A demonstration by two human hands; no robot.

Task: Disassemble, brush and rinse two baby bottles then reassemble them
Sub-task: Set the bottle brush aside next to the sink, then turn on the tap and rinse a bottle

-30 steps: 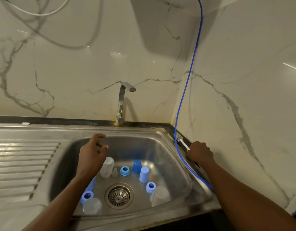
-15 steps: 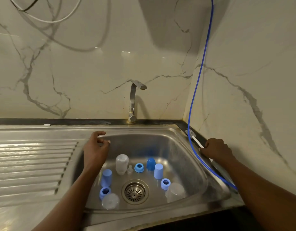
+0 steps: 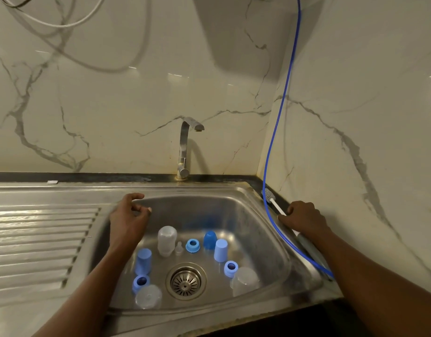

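Nothing but the viewpoint has shifted since the earlier frames: the right hand (image 3: 304, 218) stays clamped over the white handle of the bottle brush (image 3: 275, 205), which lies on the dark ledge right of the sink (image 3: 233, 190), beside a blue hose (image 3: 274, 132). The left hand (image 3: 128, 220) hovers at the basin's back-left rim, fingers loosely curled and holding nothing. Clear baby bottles (image 3: 167, 240), blue collars (image 3: 192, 245) and blue caps (image 3: 220, 250) stand scattered round the drain (image 3: 186, 280).

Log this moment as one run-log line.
right hand: grips white-stemmed bottle brush | left hand: empty, over stainless steel sink | clear plastic bottles, blue caps: apart in sink
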